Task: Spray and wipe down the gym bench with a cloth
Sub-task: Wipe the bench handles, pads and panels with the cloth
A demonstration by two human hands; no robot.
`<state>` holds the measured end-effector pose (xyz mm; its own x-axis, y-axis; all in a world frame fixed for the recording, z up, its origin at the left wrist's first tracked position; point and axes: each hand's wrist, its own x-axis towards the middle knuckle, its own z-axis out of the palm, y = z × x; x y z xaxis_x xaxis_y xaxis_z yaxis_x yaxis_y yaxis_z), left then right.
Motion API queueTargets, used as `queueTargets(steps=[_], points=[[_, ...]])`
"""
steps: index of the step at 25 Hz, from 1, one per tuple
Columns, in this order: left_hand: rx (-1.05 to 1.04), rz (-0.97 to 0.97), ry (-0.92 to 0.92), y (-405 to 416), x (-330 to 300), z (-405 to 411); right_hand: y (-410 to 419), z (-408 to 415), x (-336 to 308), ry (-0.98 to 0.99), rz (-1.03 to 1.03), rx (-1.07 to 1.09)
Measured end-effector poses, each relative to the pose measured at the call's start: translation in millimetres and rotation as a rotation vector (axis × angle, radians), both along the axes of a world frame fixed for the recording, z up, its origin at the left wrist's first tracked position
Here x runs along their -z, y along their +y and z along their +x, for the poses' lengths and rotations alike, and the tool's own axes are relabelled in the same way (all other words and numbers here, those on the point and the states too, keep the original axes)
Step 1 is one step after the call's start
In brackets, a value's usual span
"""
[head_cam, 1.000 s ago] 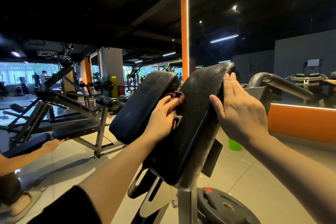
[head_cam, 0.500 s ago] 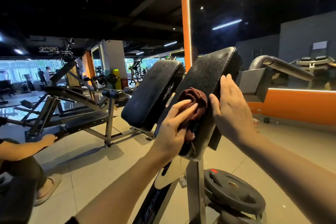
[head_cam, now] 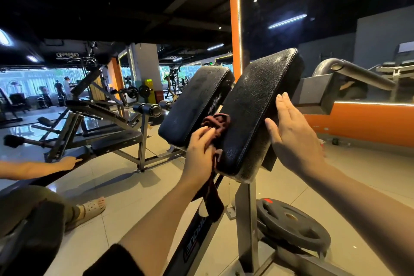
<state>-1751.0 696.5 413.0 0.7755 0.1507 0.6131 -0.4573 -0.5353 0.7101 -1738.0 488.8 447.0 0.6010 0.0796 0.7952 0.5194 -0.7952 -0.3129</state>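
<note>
Holding a dark red cloth [head_cam: 216, 122], the left hand [head_cam: 199, 152] has its fingers curled round it and presses it into the gap between two black pads, the left pad [head_cam: 192, 105] and the right pad [head_cam: 253, 110]. The right hand [head_cam: 293, 139] lies flat, fingers straight, on the right pad's right edge. A round weight [head_cam: 291, 224] sits low, near the floor.

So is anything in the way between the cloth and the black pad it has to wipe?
No, nothing visible. The left hand holds the dark red cloth right against the inner edge of the right pad, while the right hand steadies its outer side.
</note>
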Motion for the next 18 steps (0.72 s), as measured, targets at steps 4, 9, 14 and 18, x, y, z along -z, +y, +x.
queueTargets(steps=[4,9,14,18], points=[[0.104,-0.062,-0.043,-21.4,4.6,-25.4,-1.5,-1.8,8.5,0.028,-0.002,-0.007],[0.061,-0.087,-0.024,-4.1,14.2,-13.9,2.8,-2.4,9.6,0.025,0.029,-0.021],[0.1,-0.079,-0.143,-33.1,16.3,-35.5,0.7,-4.4,16.5,0.03,0.017,-0.025],[0.092,0.144,-0.183,-13.6,34.3,-26.5,2.7,-8.0,18.2,0.04,0.015,-0.035]])
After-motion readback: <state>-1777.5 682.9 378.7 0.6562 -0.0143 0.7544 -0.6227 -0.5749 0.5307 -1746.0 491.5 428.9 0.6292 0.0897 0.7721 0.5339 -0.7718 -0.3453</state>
